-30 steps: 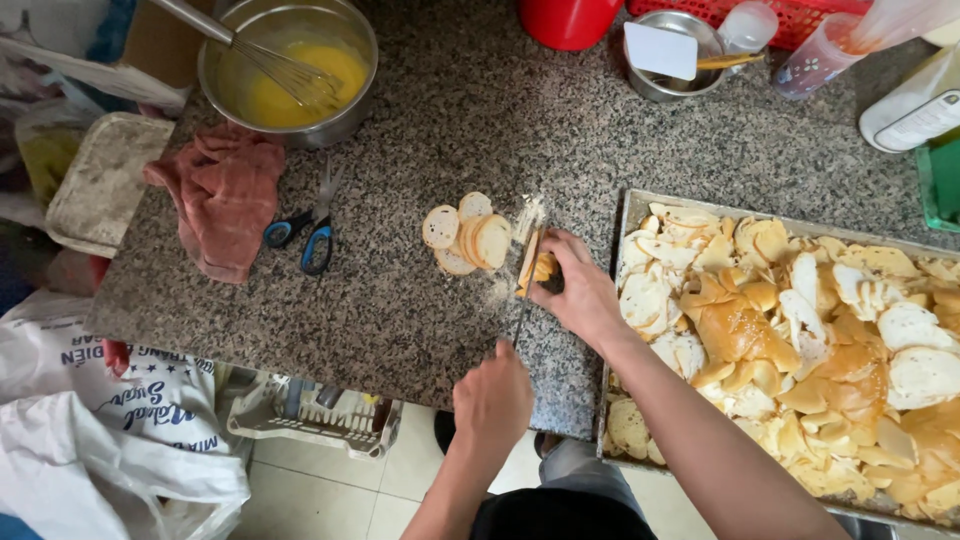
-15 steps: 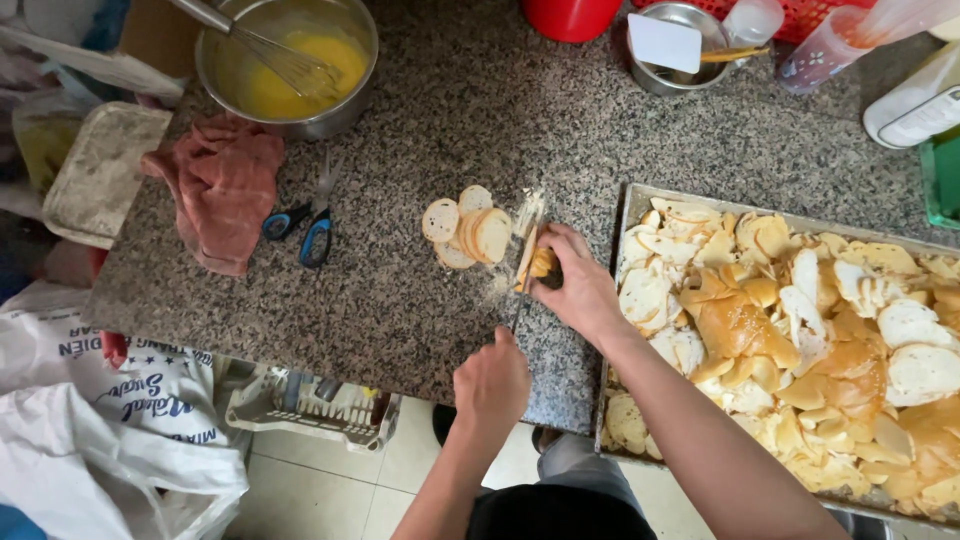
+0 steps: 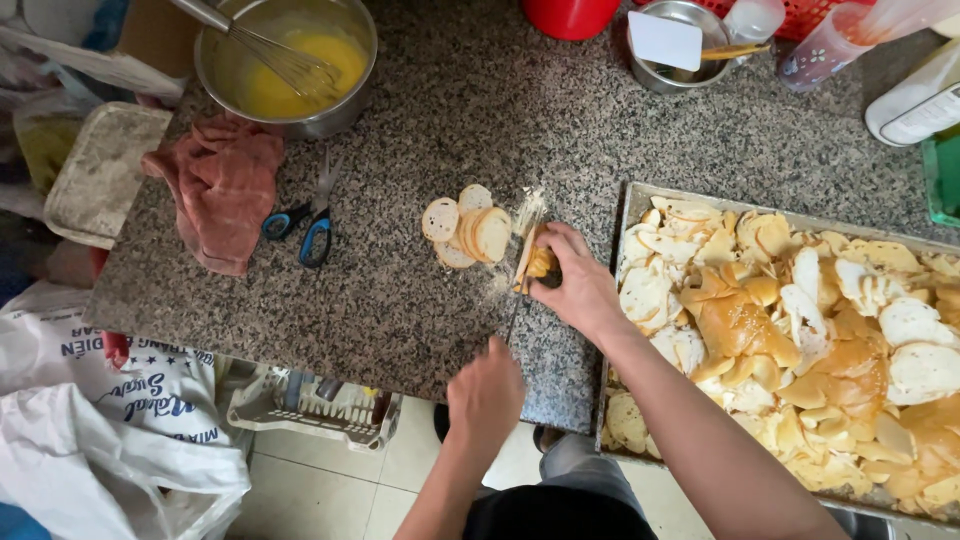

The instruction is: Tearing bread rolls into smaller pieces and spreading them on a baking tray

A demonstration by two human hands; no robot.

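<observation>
From the head view, the right hand [image 3: 580, 285] clamps a bread heel [image 3: 541, 262] on the granite counter [image 3: 400, 290], with cut slices [image 3: 468, 227] at its nine o'clock. The left hand [image 3: 487, 395], at six o'clock, is fisted around a knife [image 3: 524, 262]. With so little heel left, the blade could nick the holding fingertips.

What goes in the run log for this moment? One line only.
left hand: grips knife handle | right hand: steadies bread piece | cut slices: piled on granite counter | tray: filled

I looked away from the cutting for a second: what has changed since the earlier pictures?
Little. The left hand keeps its grip on the knife handle, sawing slightly; the right hand still holds the bread piece on the granite counter. The slice pile, scissors and tray stayed put.
</observation>
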